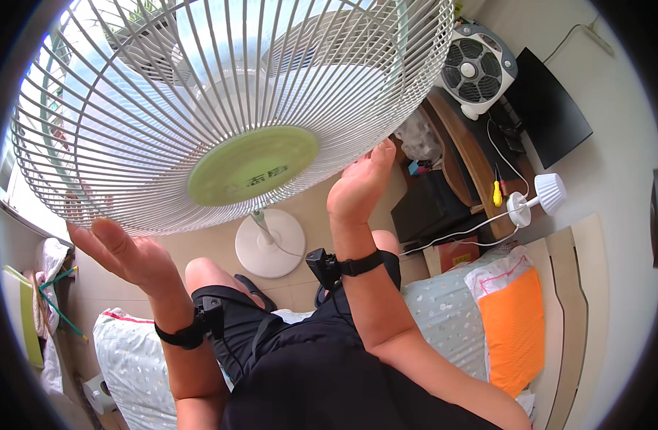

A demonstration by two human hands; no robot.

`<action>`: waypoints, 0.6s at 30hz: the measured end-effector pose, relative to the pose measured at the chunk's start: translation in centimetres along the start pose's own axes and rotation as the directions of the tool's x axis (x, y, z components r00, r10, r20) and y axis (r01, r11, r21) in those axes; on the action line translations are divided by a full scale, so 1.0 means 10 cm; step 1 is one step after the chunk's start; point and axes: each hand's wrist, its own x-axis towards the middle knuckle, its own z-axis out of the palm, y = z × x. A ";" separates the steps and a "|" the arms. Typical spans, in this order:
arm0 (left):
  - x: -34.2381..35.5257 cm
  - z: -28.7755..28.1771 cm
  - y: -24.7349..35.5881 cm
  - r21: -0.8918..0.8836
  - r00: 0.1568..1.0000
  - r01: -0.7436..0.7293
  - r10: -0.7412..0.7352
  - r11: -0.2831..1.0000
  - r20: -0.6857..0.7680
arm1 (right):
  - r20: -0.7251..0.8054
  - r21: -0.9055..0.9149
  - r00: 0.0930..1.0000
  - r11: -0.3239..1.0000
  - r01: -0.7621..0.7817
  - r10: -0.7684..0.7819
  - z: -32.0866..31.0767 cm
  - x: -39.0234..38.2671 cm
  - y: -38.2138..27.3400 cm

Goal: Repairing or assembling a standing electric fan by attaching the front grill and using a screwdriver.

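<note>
A large white fan grille (164,161) with a green centre disc (253,166) fills the upper part of the view. My left hand (132,259) grips its lower left rim, thumb up near the wires. On the lower right rim is my right hand (361,185), some of its fingers hidden by the wires. Pale fan blades (221,93) show blurrily behind the grille. Below it stands a round white fan base (271,247) on the floor, with its pole mostly hidden; how the grille joins the fan cannot be seen.
To the right, a wooden desk (466,161) bears a grey box fan (474,66), a dark monitor (551,107), a yellow-handled screwdriver (497,193) and a white lamp (549,195). A white cable (450,233) hangs across. An orange pillow (515,322) lies beside me; clothes (51,265) are at the left.
</note>
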 end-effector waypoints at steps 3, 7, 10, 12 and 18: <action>0.01 0.01 0.00 -0.013 1.000 -0.012 0.013 1.000 0.026 | 0.098 0.024 0.991 0.995 0.094 -0.096 -0.01 0.01 0.02; 0.01 0.01 -0.06 0.021 0.999 -0.045 0.044 0.999 0.014 | 0.114 0.084 0.991 0.995 0.061 -0.071 -0.09 0.01 0.09; 0.00 0.01 -0.06 0.054 0.998 -0.058 0.057 0.997 0.027 | 0.094 0.061 0.996 0.998 -0.001 -0.005 -0.15 0.00 0.15; 0.01 0.00 -0.06 0.044 0.999 -0.043 0.042 0.998 0.023 | 0.087 0.058 0.996 0.998 -0.027 0.022 -0.14 -0.02 0.16; 0.02 0.04 0.00 0.085 0.999 -0.036 0.035 0.996 0.015 | 0.010 -0.035 0.999 0.999 -0.037 0.037 -0.10 0.00 0.11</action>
